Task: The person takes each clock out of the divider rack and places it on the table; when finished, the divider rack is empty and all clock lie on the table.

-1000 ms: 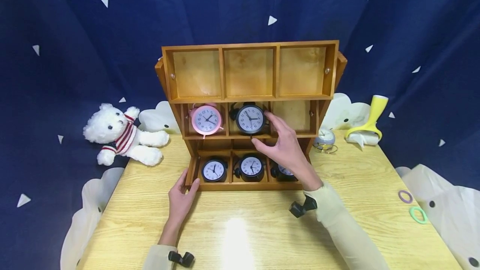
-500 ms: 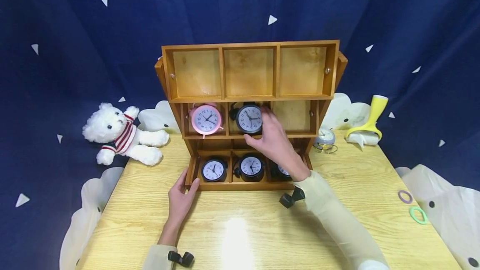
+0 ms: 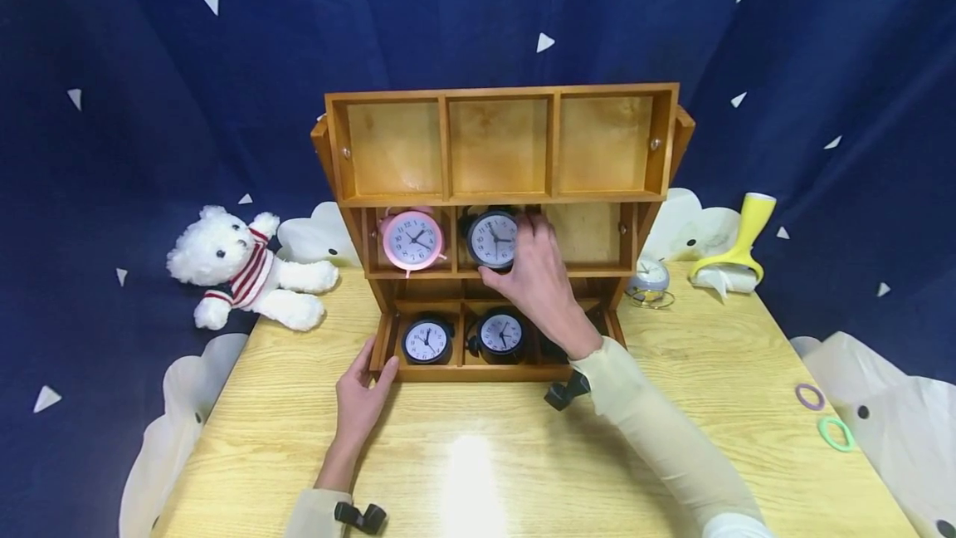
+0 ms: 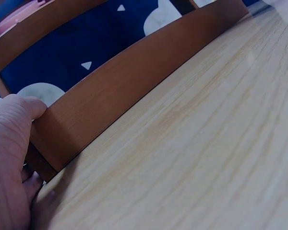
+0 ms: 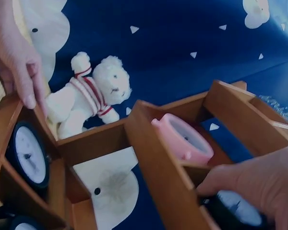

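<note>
A three-tier wooden shelf (image 3: 470, 374) stands on the table. In its middle tier, a black alarm clock (image 3: 491, 241) sits in the centre compartment. My right hand (image 3: 543, 285) grips this clock from its right side, thumb low and fingers near the top; its right edge is hidden. To its left is a pink alarm clock (image 3: 413, 240). My left hand (image 3: 360, 397) holds the shelf's lower left corner, with the thumb over the front board (image 4: 110, 81). Black clocks (image 3: 426, 341) occupy the bottom tier, the right one mostly behind my right arm.
A white teddy bear (image 3: 242, 264) lies at the left. On the right are a small grey clock (image 3: 651, 276), a yellow-handled roller (image 3: 735, 247), a purple ring (image 3: 810, 396) and a green ring (image 3: 836, 433). A blue curtain (image 3: 478, 23) hangs behind the shelf.
My right hand has moved left from beside the black clock in the middle tier and taken hold of it. The clock has shifted slightly left. My left hand stays at the corner.
</note>
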